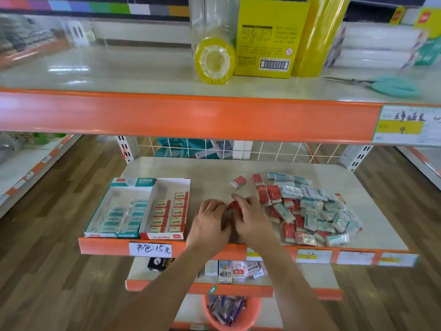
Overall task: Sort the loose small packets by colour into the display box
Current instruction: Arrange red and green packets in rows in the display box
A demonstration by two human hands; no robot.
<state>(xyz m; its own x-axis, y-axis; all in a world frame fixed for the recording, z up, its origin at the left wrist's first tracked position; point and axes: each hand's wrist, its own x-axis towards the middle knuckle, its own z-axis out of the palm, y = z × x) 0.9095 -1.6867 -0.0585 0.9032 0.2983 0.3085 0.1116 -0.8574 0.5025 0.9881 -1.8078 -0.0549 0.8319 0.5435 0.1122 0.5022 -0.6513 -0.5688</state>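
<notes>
Holding red packets (235, 205) – both hands – small, white-edged, glossy wrap.

We see both hands meet just right of the display box (114, 231) on the shelf (214, 173). The left hand (210, 223) and right hand (253, 220) pinch red packets (235, 205) between them. Further right of the box lies the mixed pile (310, 211). Inside the box, teal packets (119, 217) fill the left compartment, red rows (169, 215) the right.

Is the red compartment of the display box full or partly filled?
Partly filled: red packets fill the near rows of the red compartment, whose far end shows bare white floor.
</notes>
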